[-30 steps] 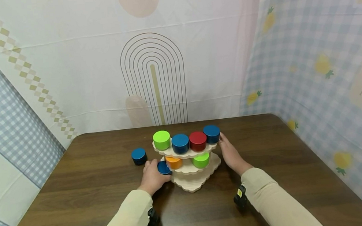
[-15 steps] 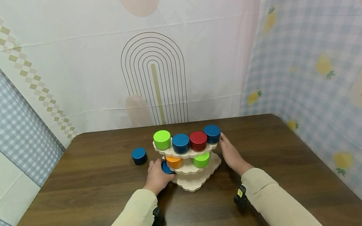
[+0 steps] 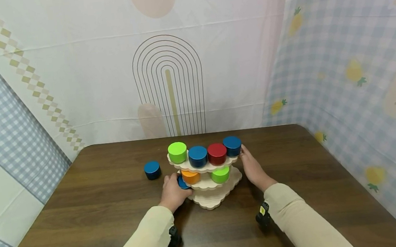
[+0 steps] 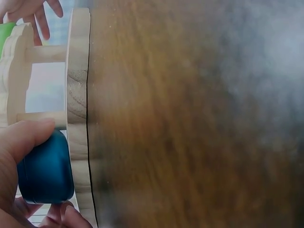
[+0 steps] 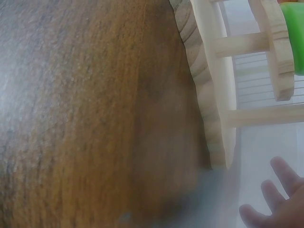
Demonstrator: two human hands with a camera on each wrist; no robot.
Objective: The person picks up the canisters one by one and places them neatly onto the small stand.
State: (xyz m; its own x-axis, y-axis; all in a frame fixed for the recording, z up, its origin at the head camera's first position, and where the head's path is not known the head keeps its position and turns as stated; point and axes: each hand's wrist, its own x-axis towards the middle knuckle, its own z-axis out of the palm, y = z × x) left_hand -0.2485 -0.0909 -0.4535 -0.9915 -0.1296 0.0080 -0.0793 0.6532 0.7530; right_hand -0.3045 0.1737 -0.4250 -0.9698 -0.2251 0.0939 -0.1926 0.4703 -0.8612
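A three-tier pale wooden stand (image 3: 209, 199) with scalloped edges stands on the table. My left hand (image 3: 172, 193) grips a short shiny blue cylinder (image 4: 50, 168) between thumb and fingers, right at the bottom tier. On the top tier sit a green cylinder (image 3: 177, 153), a blue cylinder (image 3: 198, 157), a red cylinder (image 3: 217, 154) and another blue cylinder (image 3: 232, 147). Below them, the middle tier bears an orange cylinder (image 3: 190, 177) and a green cylinder (image 3: 220, 175). My right hand (image 3: 254, 168) is at the stand's right side, its fingers spread near the top tier.
One loose blue cylinder (image 3: 152, 170) is on the brown wooden table (image 3: 102, 214), left of the stand. Wooden posts (image 5: 242, 45) separate the tiers. Patterned cloth (image 3: 228, 64) hangs behind the table and along both sides.
My left hand has moved right with the blue cylinder, bringing it in at the left side of the stand, and has nearly stopped. The right hand has stayed in place.
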